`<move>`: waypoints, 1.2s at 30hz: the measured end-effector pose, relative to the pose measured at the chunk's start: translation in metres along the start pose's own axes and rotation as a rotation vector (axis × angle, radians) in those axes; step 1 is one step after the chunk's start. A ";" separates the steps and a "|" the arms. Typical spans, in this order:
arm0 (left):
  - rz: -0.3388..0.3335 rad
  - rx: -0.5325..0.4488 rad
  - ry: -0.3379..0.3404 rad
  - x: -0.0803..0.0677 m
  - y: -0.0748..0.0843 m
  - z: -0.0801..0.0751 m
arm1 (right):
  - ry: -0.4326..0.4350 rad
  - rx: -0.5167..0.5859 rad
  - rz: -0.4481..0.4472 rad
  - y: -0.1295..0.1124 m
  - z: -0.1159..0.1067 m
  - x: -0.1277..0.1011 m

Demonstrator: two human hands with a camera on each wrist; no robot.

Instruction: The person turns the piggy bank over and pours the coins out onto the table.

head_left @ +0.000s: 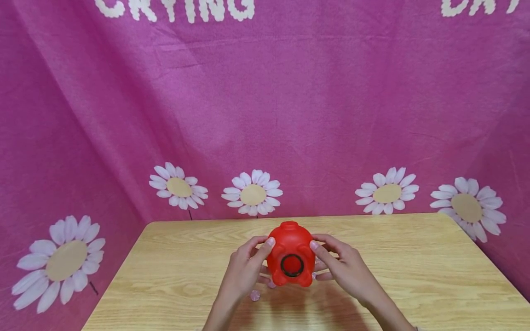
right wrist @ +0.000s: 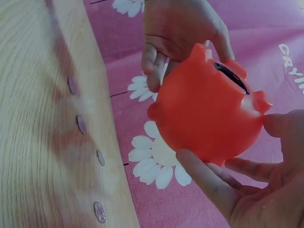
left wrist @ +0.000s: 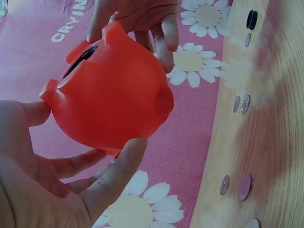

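A red piggy bank (head_left: 291,242) is held up over the table between both hands, its four-footed underside turned toward me. A round opening with a black rim shows in that underside. My left hand (head_left: 243,270) grips the left side, thumb near the upper edge and fingers behind. On the opposite side my right hand (head_left: 349,271) grips it in the same way. Below, several coins (left wrist: 245,187) lie scattered on the wooden table; one coin (head_left: 255,295) sits beside the left wrist. A black plug (left wrist: 251,19) also lies on the table in the left wrist view.
The light wooden table (head_left: 186,266) has a back edge close to a pink cloth (head_left: 298,115) printed with daisies and white letters. That cloth also hangs along the left and right sides.
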State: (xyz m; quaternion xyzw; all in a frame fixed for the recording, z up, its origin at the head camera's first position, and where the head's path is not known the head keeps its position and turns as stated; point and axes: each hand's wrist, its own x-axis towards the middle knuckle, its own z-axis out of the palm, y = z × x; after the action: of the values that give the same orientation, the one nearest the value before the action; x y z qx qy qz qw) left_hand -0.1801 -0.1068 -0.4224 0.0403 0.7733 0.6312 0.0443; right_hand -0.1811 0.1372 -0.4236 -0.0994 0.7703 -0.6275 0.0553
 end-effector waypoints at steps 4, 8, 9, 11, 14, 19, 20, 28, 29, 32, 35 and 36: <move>-0.027 0.016 -0.011 0.000 -0.001 0.001 | -0.004 -0.008 0.026 0.001 0.001 0.001; -0.007 0.011 -0.022 0.000 -0.001 0.001 | 0.010 -0.001 0.031 0.001 0.001 0.001; 0.006 -0.001 -0.028 0.001 -0.001 0.001 | 0.014 0.004 0.025 0.000 0.002 0.001; 0.037 -0.022 -0.041 0.002 -0.001 0.000 | 0.025 0.008 0.005 -0.001 0.002 0.000; 0.103 -0.037 -0.047 0.002 -0.001 -0.001 | 0.029 0.015 -0.046 -0.004 0.001 -0.001; 0.229 -0.067 -0.035 0.002 -0.001 -0.003 | 0.031 0.029 -0.164 -0.006 -0.001 -0.004; 0.254 -0.077 -0.032 0.002 -0.001 -0.003 | 0.032 0.030 -0.187 -0.006 -0.001 -0.005; 0.427 -0.192 -0.076 0.000 0.002 -0.005 | 0.020 0.120 -0.315 -0.011 -0.004 -0.009; 0.441 -0.198 -0.081 0.000 0.002 -0.005 | 0.015 0.134 -0.324 -0.011 -0.004 -0.009; 0.464 -0.196 -0.087 0.001 0.001 -0.004 | 0.002 0.153 -0.342 -0.009 -0.005 -0.009; 0.474 -0.192 -0.086 0.001 0.000 -0.004 | -0.006 0.161 -0.360 -0.008 -0.005 -0.008; 0.474 -0.189 -0.084 0.001 0.000 -0.004 | -0.009 0.161 -0.362 -0.008 -0.005 -0.008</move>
State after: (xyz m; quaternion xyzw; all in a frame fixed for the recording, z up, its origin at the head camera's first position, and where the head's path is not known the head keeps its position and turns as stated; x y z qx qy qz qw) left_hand -0.1814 -0.1108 -0.4214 0.2422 0.6773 0.6913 -0.0693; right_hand -0.1736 0.1422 -0.4149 -0.2343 0.6869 -0.6863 -0.0474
